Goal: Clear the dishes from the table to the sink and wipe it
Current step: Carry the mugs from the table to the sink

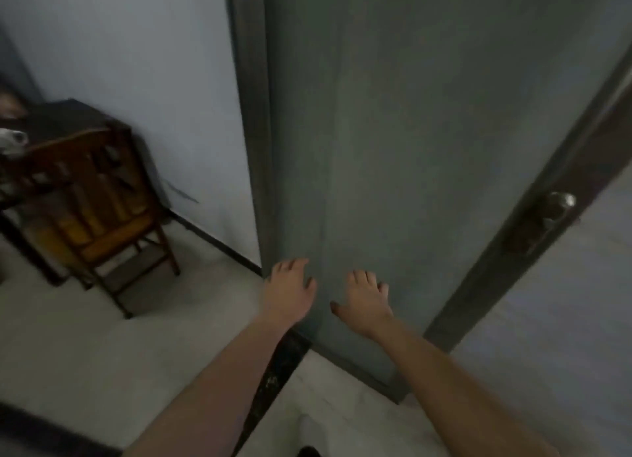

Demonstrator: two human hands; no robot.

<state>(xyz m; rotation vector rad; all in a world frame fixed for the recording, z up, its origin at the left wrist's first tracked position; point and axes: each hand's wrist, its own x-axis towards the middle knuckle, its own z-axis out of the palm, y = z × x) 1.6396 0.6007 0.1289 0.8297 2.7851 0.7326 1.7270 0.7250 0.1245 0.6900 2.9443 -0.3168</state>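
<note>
Both bare arms are being stretched forward and down toward a grey-green door [410, 149]. The left hand [289, 287] is being held wide, with the fingers spread and fairly straight, and nothing is being gripped by it. It is being seen in front of the door's lower left edge, just beside the dark door frame [249, 114]. The right hand [367, 301] is also being held wide, with the thumb stuck out to the left, and nothing is being held in it. It is being seen in front of the lower part of the door, near the left hand but apart from it. Whether the door is being touched by either hand cannot be told.

A round metal knob [561, 203] is being shown at the door's dark right edge, well above and to the right of the hands.

The table [68, 118], dark and blurred, is being shown at the far left, against the pale blue wall [136, 63] and well apart from both hands. A pale thing [13, 138] is lying on it at the picture's edge, too blurred to be named. A wooden chair [102, 200] is being kept close against the table, standing on the pale floor [68, 354]. A dark strip [284, 364] on the floor is being crossed by the left forearm.
</note>
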